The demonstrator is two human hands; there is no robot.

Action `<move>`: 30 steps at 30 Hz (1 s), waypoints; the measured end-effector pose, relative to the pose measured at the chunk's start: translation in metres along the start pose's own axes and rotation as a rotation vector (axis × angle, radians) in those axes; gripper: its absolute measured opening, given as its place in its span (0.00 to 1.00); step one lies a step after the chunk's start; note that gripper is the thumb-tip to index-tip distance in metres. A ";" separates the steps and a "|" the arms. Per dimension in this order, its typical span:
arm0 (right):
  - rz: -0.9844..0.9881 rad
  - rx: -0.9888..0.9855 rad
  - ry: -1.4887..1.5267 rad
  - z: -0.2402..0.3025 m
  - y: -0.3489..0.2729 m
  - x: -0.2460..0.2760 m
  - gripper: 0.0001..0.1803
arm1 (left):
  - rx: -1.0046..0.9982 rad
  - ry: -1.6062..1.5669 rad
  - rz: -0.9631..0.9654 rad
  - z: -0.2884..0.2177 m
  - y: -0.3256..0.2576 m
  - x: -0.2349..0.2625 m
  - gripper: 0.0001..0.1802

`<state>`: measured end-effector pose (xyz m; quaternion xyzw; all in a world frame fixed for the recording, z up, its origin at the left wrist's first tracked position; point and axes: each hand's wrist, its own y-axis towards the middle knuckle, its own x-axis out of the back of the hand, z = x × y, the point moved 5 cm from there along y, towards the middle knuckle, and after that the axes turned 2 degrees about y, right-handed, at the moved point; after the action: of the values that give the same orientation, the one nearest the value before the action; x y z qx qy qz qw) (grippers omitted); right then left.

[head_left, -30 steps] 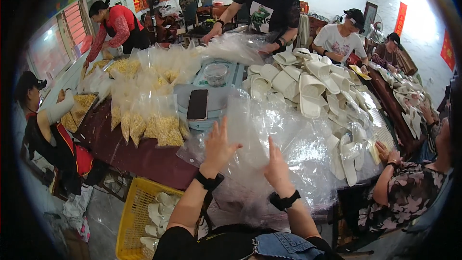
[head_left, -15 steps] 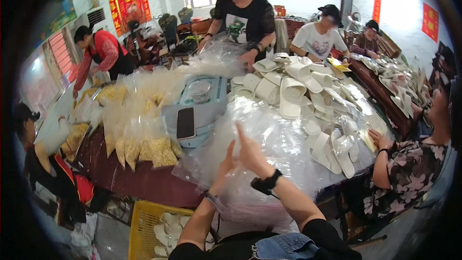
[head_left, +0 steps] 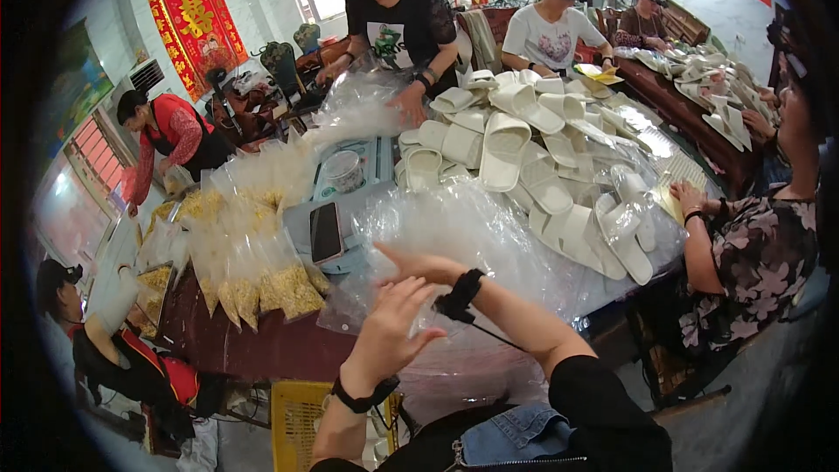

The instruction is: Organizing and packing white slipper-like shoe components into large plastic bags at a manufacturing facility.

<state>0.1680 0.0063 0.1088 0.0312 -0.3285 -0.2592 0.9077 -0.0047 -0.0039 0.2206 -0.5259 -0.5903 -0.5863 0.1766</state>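
Note:
Both my hands are in the air above a heap of clear plastic bags (head_left: 463, 218) on the table, with nothing visible in either. My left hand (head_left: 390, 328) is open, its fingers stretched up and its thumb apart. Just beyond it, my right hand (head_left: 424, 266) reaches leftward; its thumb or a finger sticks out, and the left hand's fingertips hide part of it. Whether the two hands touch, I cannot tell. Black bands circle both wrists. Cream slippers (head_left: 505, 153) are piled at the far right of the bags.
Left of the bags lie a phone (head_left: 326, 232), a clear tub (head_left: 342, 171) and filled bags of yellow bits (head_left: 293, 291). A yellow crate (head_left: 293, 428) is below the table edge. Co-workers surround the table; one across handles plastic bags (head_left: 367, 105), and another's hand (head_left: 689, 195) rests at right.
My right hand has swung from pointing away to pointing left. My left hand has come nearer me and turned, its fingers now spread in front of the right. The whole view has shifted and tilted.

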 end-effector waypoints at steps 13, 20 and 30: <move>-0.175 -0.094 -0.984 -0.031 -0.063 0.102 0.50 | 0.267 0.346 0.385 0.060 -0.046 -0.087 0.42; 0.092 -0.297 -0.782 -0.069 -0.045 0.088 0.52 | 0.349 0.155 0.433 0.088 -0.058 -0.123 0.42; 0.295 -0.296 -0.836 -0.072 -0.022 0.118 0.49 | 0.369 0.113 0.522 0.103 -0.030 -0.144 0.43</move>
<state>0.2788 -0.0793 0.1160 -0.2527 -0.6265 -0.1618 0.7194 0.0681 0.0343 0.0607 -0.5855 -0.5209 -0.4326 0.4458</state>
